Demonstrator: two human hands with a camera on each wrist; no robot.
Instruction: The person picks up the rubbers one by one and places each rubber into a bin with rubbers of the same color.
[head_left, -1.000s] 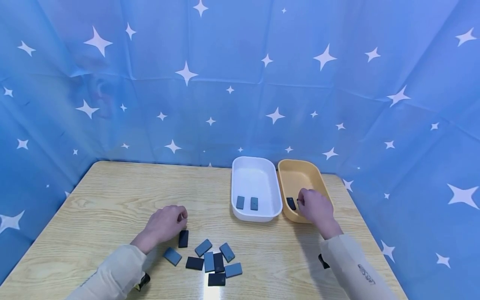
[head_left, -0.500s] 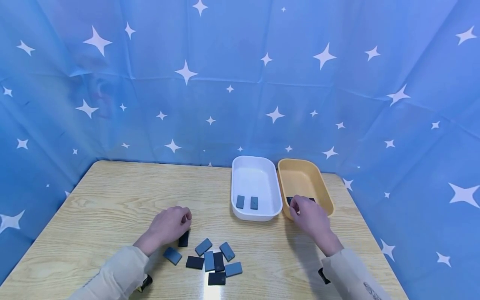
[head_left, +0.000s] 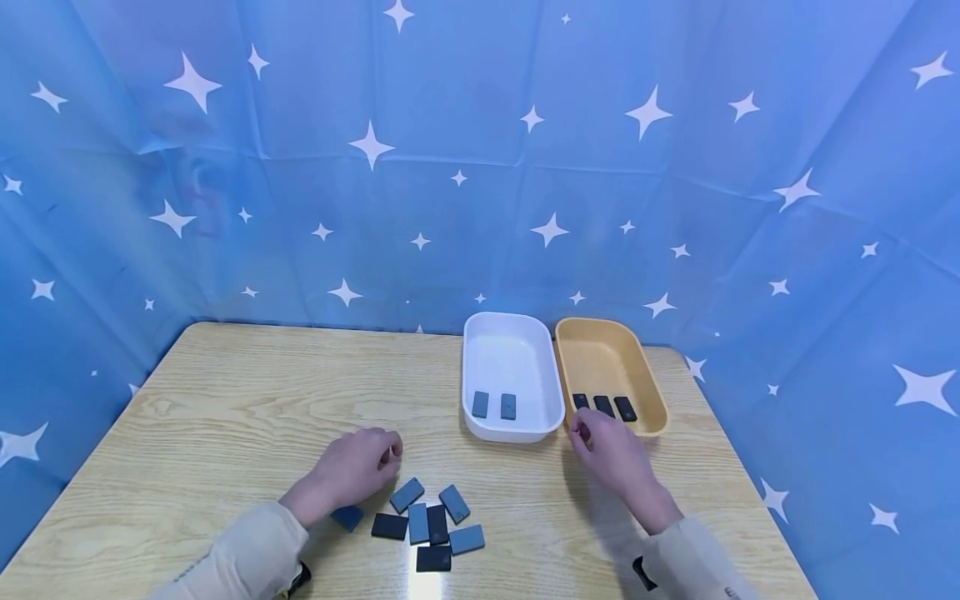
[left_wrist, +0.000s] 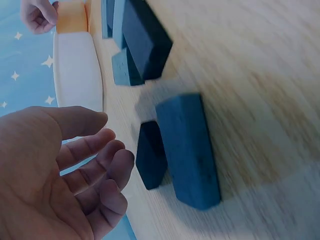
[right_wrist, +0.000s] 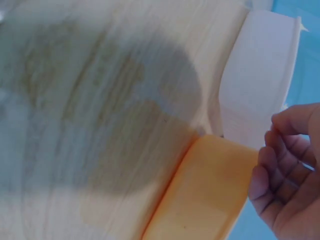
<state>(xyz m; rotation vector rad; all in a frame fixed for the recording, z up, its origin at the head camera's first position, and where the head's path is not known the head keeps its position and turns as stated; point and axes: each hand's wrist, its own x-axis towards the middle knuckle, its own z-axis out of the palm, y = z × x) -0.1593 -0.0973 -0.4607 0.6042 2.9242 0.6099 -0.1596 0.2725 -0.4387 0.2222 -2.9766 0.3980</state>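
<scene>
My left hand [head_left: 356, 465] hovers over the table with fingers loosely curled and nothing between them. Close by its fingertips in the left wrist view lie a black rectangular block [left_wrist: 151, 155] and a blue-grey block [left_wrist: 187, 150]; the hand hides that black one in the head view. My right hand [head_left: 613, 450] is at the front rim of the orange tray [head_left: 600, 358], fingers bent, thumb near the index finger, holding nothing. Inside that tray, 3 black blocks [head_left: 625, 408] lie in a row. The white tray [head_left: 513, 358] beside it holds 2 blue-grey blocks [head_left: 508, 407].
Several blue-grey blocks [head_left: 467, 539] and black blocks [head_left: 433, 558] lie in a loose cluster at the table's front middle, right of my left forearm. Both trays stand side by side at the back right. A blue star-patterned curtain [head_left: 480, 208] hangs behind the wooden table [head_left: 285, 375].
My right hand has drawn back from inside the orange tray to its front rim, uncovering the row of black blocks. My left hand has shifted right and now covers the black block below it.
</scene>
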